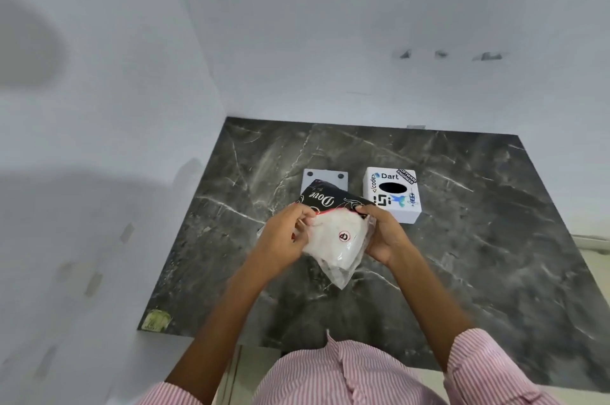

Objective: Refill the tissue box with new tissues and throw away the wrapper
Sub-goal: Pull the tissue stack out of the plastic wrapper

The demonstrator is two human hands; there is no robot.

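Note:
I hold a pack of white tissues (pixel 333 236) in a clear plastic wrapper with a black printed end above the dark marble counter (pixel 478 239). My left hand (pixel 284 236) pinches the wrapper's left side. On the pack's right side my right hand (pixel 384 236) grips it near the black end. A white tissue box (pixel 392 195) with stickers and a dark oval slot on top stands just behind my right hand. Beside it, a flat white plate with two dark holes (pixel 325 177) lies on the counter, partly hidden by the pack.
White walls close the counter at the back and on the left. A small yellowish scrap (pixel 155 320) sits at the counter's near left corner. The counter's front edge runs just ahead of my striped pink shirt (pixel 346 375).

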